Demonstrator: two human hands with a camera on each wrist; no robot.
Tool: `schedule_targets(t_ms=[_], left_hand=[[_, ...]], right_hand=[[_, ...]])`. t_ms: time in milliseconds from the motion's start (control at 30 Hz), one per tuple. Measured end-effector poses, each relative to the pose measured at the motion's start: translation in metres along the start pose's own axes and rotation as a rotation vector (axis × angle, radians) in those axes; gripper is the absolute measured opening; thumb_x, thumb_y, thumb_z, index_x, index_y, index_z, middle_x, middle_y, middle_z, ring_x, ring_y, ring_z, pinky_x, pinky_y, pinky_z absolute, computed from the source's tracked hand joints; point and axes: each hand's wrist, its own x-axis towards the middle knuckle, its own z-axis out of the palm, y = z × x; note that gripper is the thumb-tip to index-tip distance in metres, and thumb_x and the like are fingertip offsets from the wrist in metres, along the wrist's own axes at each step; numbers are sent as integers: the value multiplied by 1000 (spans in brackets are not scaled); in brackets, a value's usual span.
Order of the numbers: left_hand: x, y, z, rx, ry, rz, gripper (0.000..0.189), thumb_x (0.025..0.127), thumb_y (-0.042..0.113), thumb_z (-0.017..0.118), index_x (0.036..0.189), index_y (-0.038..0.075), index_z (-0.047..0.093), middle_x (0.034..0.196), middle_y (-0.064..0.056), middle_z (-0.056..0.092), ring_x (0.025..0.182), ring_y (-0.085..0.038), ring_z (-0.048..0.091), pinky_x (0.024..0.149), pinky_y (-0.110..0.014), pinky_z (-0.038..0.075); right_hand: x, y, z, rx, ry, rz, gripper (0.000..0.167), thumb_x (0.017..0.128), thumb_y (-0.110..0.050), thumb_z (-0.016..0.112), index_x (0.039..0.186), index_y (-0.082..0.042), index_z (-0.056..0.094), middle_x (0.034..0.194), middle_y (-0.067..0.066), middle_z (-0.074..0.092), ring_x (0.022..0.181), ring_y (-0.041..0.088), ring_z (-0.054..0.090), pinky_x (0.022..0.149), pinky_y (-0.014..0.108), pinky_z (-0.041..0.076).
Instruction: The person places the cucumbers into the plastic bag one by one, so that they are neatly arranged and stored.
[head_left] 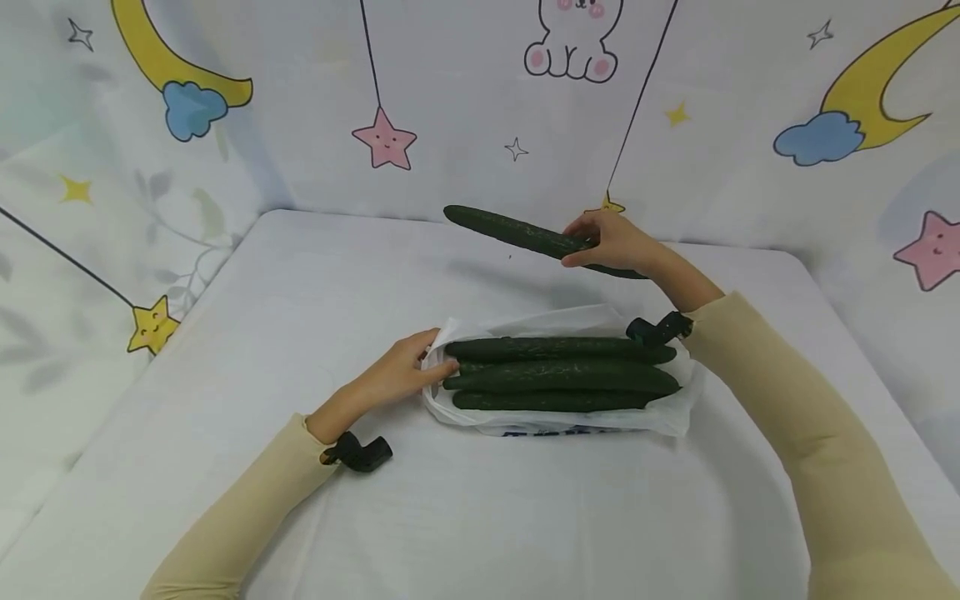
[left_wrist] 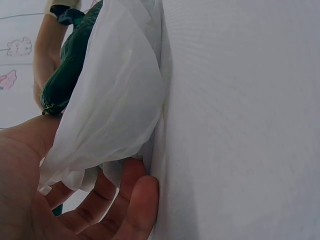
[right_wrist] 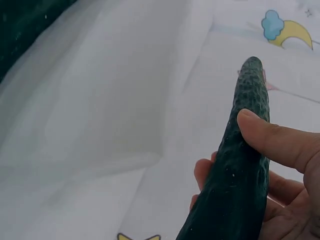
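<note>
My right hand grips a long dark green cucumber above the far part of the table, thumb on one side and fingers on the other. In the right wrist view the cucumber has bumpy skin and a tapered end. At the middle of the table lies a white plastic bag holding three cucumbers side by side. My left hand holds the bag's left end, thumb inside its edge. In the left wrist view its curled fingers are behind the thin plastic.
A white cloth covers the table. Behind it hangs a pale backdrop printed with moons, stars and clouds. Small black devices are worn on the left wrist and right wrist; the right one overlaps the bagged cucumbers in the head view.
</note>
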Motion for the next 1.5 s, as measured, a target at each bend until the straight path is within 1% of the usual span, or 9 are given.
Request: schedule_targets(t_ms=[133, 267, 533, 733, 833, 1067, 1167, 1267, 1500], left_hand=[[0, 1, 0, 1, -2, 0, 41, 97, 22, 62, 133, 6, 54, 123, -11, 60, 106, -24, 55, 87, -40, 46], [-1, 3, -2, 1, 9, 3, 39, 96, 21, 63, 131, 6, 55, 123, -10, 61, 107, -24, 55, 89, -41, 46], [-2, 1, -1, -6, 12, 8, 39, 96, 20, 63, 132, 6, 56, 124, -10, 61, 109, -23, 54, 90, -41, 45], [-2, -2, 2, -14, 20, 19, 42, 96, 20, 63, 135, 7, 54, 128, -10, 60, 114, -25, 54, 94, -45, 44], [-2, -2, 3, -18, 21, 19, 42, 96, 19, 63, 135, 7, 54, 129, -10, 59, 117, -26, 53, 95, -47, 44], [1, -2, 5, -8, 20, 35, 40, 96, 20, 63, 133, 6, 55, 127, -11, 60, 114, -25, 54, 94, -45, 45], [2, -3, 6, 1, 21, 43, 39, 96, 20, 62, 132, 5, 55, 127, -10, 60, 115, -25, 54, 94, -46, 45], [3, -3, 5, 18, 17, 48, 39, 96, 20, 62, 131, 5, 55, 126, -10, 60, 113, -25, 54, 93, -45, 45], [1, -1, 3, 38, 18, 35, 47, 96, 21, 62, 138, 4, 50, 131, -12, 58, 119, -28, 53, 96, -49, 45]], right_hand=[[-12, -7, 4, 12, 6, -44, 51, 86, -14, 75, 128, 7, 55, 130, 27, 54, 125, 41, 48, 105, 52, 36], [-22, -13, 7, 15, 1, -68, 49, 87, -13, 74, 128, 7, 55, 128, 26, 56, 123, 39, 50, 105, 51, 37], [-41, -17, 13, -13, -39, -140, 47, 87, -13, 74, 126, 7, 57, 125, 23, 59, 121, 38, 53, 102, 53, 39], [-57, -21, 17, -22, -52, -158, 48, 87, -16, 74, 128, 3, 57, 126, 19, 59, 121, 34, 53, 101, 53, 39], [-65, -25, 18, -7, -63, -174, 49, 88, -17, 74, 129, 3, 56, 129, 19, 58, 121, 34, 53, 101, 53, 39], [-87, -30, 21, 13, -76, -197, 49, 88, -18, 74, 129, 0, 57, 128, 15, 59, 118, 30, 55, 98, 49, 42], [-95, -29, 24, 13, -76, -209, 47, 87, -16, 74, 129, 0, 57, 126, 14, 61, 116, 28, 56, 96, 47, 43], [-103, -25, 28, 21, -77, -215, 46, 87, -15, 75, 128, -1, 58, 126, 14, 61, 116, 28, 56, 97, 48, 43], [-117, -10, 33, -2, -69, -229, 44, 86, -13, 75, 126, -2, 60, 124, 13, 63, 117, 30, 56, 96, 51, 42]])
